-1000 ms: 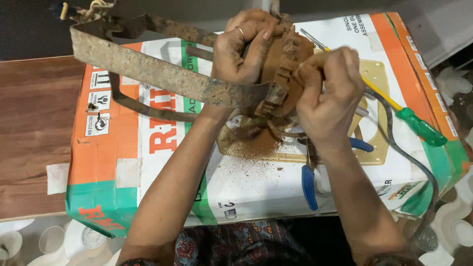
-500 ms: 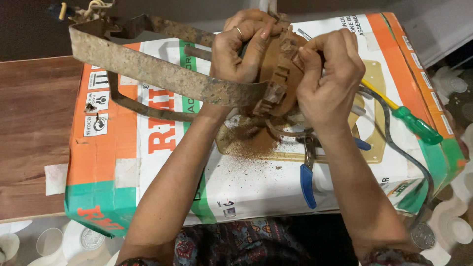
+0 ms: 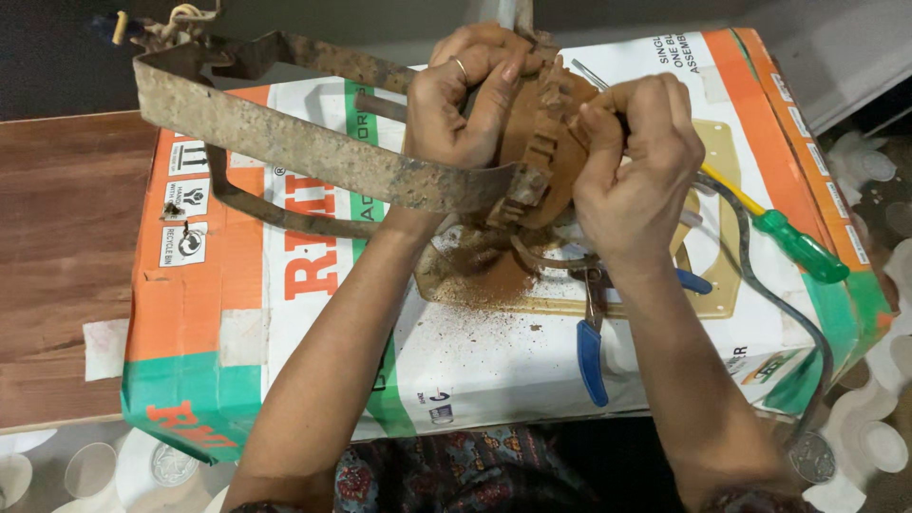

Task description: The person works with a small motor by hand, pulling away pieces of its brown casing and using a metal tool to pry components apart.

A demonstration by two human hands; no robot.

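Nearest the lens, patterned dark fabric (image 3: 456, 475) at the lower edge, with pale moulded trays (image 3: 874, 437) on the floor to either side, partly cut off. Above that, a large printed cardboard box (image 3: 237, 313) in white, orange and green, lying on a brown wooden desk (image 3: 66, 237) and carrying everything else. On the box, blue-handled pliers (image 3: 591, 356), jaws tucked under the right forearm; rust-coloured dust (image 3: 484, 275) scattered below the work; a flat tan plate (image 3: 722, 285), mostly covered; a dark cable (image 3: 807, 328) curving off to the right edge. Further right, a screwdriver (image 3: 798, 245) with green grip and yellow shank, tip hidden behind the right hand. Held raised over the box middle, a rusty round motor housing (image 3: 537, 142) with long corroded metal straps (image 3: 285, 142) reaching left. Left hand (image 3: 465, 104) curled tight over the housing's top, ringed finger showing. Right hand (image 3: 632, 161) closed, fingertips pinching at the housing's toothed rim; the exact part pinched too hidden to tell. Farthest back, tangled wire ends (image 3: 176, 19) against a dark blurred background.
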